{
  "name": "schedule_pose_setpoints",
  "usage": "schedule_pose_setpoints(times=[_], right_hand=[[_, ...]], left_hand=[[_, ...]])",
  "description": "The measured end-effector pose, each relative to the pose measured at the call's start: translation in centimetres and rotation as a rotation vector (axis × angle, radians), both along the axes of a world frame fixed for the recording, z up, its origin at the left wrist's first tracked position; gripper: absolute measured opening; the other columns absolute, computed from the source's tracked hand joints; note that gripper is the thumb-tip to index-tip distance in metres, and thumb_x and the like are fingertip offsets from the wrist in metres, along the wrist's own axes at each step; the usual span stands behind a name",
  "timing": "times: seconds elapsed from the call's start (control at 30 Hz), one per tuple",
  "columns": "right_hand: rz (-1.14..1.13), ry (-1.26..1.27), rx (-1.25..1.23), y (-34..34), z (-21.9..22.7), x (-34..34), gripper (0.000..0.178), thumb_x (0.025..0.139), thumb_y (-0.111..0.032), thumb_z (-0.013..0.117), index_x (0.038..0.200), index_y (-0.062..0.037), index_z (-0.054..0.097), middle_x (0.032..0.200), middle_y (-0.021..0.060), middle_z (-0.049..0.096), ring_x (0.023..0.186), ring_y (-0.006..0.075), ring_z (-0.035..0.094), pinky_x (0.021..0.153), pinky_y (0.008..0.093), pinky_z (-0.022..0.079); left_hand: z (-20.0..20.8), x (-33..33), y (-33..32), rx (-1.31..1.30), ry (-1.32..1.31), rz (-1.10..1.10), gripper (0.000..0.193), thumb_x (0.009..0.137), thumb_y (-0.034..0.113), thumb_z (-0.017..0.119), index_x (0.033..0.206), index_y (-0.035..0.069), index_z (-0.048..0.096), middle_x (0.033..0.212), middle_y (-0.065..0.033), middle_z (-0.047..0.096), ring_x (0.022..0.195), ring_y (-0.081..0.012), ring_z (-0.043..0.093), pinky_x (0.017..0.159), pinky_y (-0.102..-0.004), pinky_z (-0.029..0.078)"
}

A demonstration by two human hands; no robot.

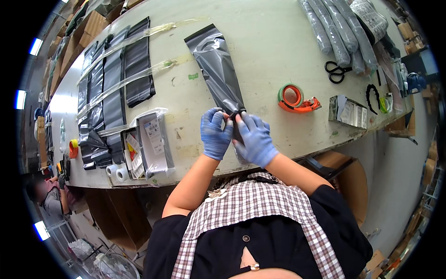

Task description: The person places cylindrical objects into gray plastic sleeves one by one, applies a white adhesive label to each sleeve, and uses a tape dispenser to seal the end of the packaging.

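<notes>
A long glossy black plastic bag (pixel 214 63) lies on the pale table, its flat open-looking end pointing away from me. Its near end is gathered between my two hands, both in blue gloves with bare fingertips showing. My left hand (pixel 216 133) pinches the left edge of the bag with curled fingers. From the right, my right hand (pixel 257 139) grips the same end, fingers on top and thumb lower down. A narrow part of the bag runs on toward the table's front edge. What is inside it cannot be made out.
Stacked black bags (pixel 114 83) lie at left under clear tape strips. Near them stands an open box (pixel 155 139) with labels. To the right are an orange tape dispenser (pixel 299 103), black scissors (pixel 336 72), a small card box (pixel 347 113) and several plastic-wrapped grey rolls (pixel 332 30). Another person (pixel 55 197) works far left.
</notes>
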State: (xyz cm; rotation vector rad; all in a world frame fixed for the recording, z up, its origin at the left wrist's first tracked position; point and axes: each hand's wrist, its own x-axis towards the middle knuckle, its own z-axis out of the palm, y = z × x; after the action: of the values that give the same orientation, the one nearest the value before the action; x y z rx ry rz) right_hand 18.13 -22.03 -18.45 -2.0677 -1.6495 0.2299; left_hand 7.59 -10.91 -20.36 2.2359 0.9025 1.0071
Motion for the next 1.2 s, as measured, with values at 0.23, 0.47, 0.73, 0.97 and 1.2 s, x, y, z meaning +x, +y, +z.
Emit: schedule_pose_setpoints(times=[0.23, 0.47, 0.73, 0.97, 1.2], right_hand=[[0.032, -0.006, -0.051, -1.3, -1.5, -1.0, 0.068, 0.080, -0.039, 0.069, 0.135, -0.0042, 0.049, 0.140, 0.0136, 0.048, 0.120, 0.0318, 0.045, 0.099, 0.0482, 0.033], [0.164, 0.134, 0.152, -6.6, -2.0, 0.5, 0.032, 0.084, -0.027, 0.066, 0.109, -0.0069, 0.063, 0.108, 0.0134, 0.062, 0.095, 0.0307, 0.057, 0.084, 0.0414, 0.045], [0.213, 0.074, 0.092, -4.0, -4.1, -1.0, 0.029, 0.083, -0.019, 0.064, 0.106, -0.0021, 0.064, 0.103, 0.0149, 0.064, 0.100, 0.0336, 0.060, 0.090, 0.0429, 0.049], [0.237, 0.007, -0.151, -2.7, -4.7, -1.7, 0.030, 0.081, -0.022, 0.065, 0.106, -0.0054, 0.065, 0.101, 0.0142, 0.065, 0.099, 0.0312, 0.062, 0.086, 0.0427, 0.050], [-0.250, 0.305, 0.059, -3.5, -5.7, -2.3, 0.036, 0.080, -0.031, 0.076, 0.100, -0.0045, 0.063, 0.105, 0.0191, 0.060, 0.097, 0.0346, 0.060, 0.087, 0.0424, 0.048]], left_hand=[[-2.3, -1.5, 0.4, -0.072, -0.018, -0.032, 0.017, 0.079, 0.003, 0.070, 0.093, 0.005, 0.061, 0.102, -0.0130, 0.059, 0.100, -0.0295, 0.057, 0.091, -0.0376, 0.045], [-5.6, -2.9, -0.2, -0.589, 0.209, 0.135, 0.036, 0.085, 0.005, 0.067, 0.118, 0.001, 0.054, 0.084, -0.0078, 0.062, 0.077, -0.0179, 0.060, 0.073, -0.0331, 0.050], [-6.7, -4.5, -1.6, -1.044, 0.294, -0.043, 0.021, 0.093, 0.012, 0.064, 0.110, 0.000, 0.065, 0.078, -0.0079, 0.069, 0.060, -0.0123, 0.060, 0.055, -0.0294, 0.050], [-6.5, -10.6, -0.8, -1.249, 0.177, 0.139, 0.016, 0.093, 0.016, 0.067, 0.100, 0.002, 0.066, 0.079, -0.0080, 0.071, 0.061, -0.0128, 0.064, 0.052, -0.0264, 0.049], [-4.8, -13.1, -2.4, -1.342, 0.069, 0.159, 0.015, 0.095, 0.016, 0.064, 0.100, 0.002, 0.068, 0.086, -0.0078, 0.073, 0.067, -0.0144, 0.067, 0.057, -0.0264, 0.051]])
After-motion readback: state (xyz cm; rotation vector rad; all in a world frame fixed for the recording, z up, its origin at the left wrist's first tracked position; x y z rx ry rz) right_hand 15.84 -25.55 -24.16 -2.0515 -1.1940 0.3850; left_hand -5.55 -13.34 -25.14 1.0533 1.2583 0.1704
